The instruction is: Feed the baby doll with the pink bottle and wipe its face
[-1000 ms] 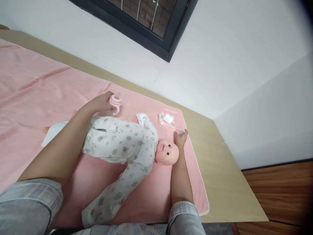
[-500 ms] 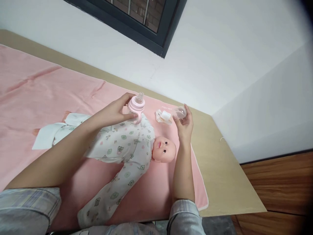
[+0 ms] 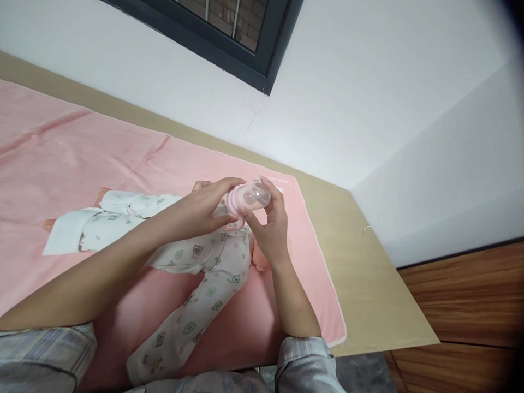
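Note:
A pink baby bottle [image 3: 236, 201] is held above a baby doll [image 3: 196, 256] that lies on a pink blanket [image 3: 82, 158]. My left hand [image 3: 200, 210] grips the bottle's body from the left. My right hand [image 3: 268, 226] holds a clear cap [image 3: 256, 195] against the bottle's top, fingers curled round it. The doll wears a white printed sleepsuit; its head is mostly hidden behind my right hand and wrist.
The blanket covers a light wooden table [image 3: 368, 295] that meets a white wall [image 3: 368, 109] at the back. A dark window frame [image 3: 245, 54] sits above. Wooden floor [image 3: 470, 322] shows at the right. A white cloth [image 3: 65, 237] lies by the doll's feet.
My left hand lifted the bottle from the blanket and carried it right. My right hand picked up the clear cap and brought it onto the bottle's top. The camera drifted right.

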